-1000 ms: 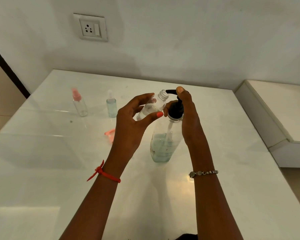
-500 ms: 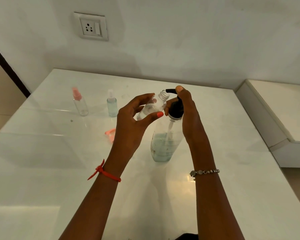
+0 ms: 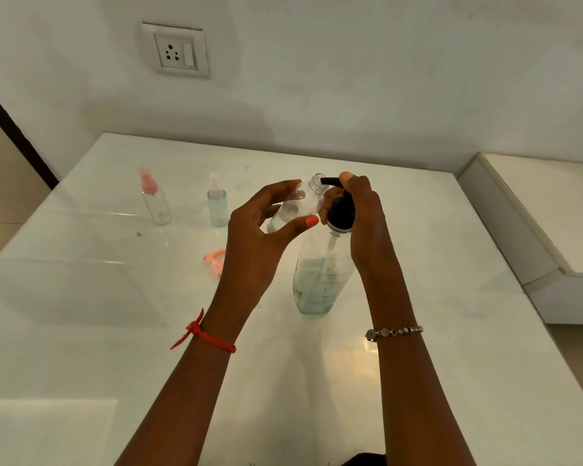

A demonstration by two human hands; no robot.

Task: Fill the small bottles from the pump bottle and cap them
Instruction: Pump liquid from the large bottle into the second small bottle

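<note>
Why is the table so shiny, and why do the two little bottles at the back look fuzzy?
Head view: the glossy table mirrors light, leaving pale glare patches below the bracelet and at the lower-left corner; the pink-capped bottle and the bluish bottle at the back look soft and blurry; the wide lens slants the table's edges.

Nothing legible from here: no label, brand or number on the pump bottle (image 3: 317, 287), the small bottle (image 3: 300, 206) or the wall socket (image 3: 175, 50).
</note>
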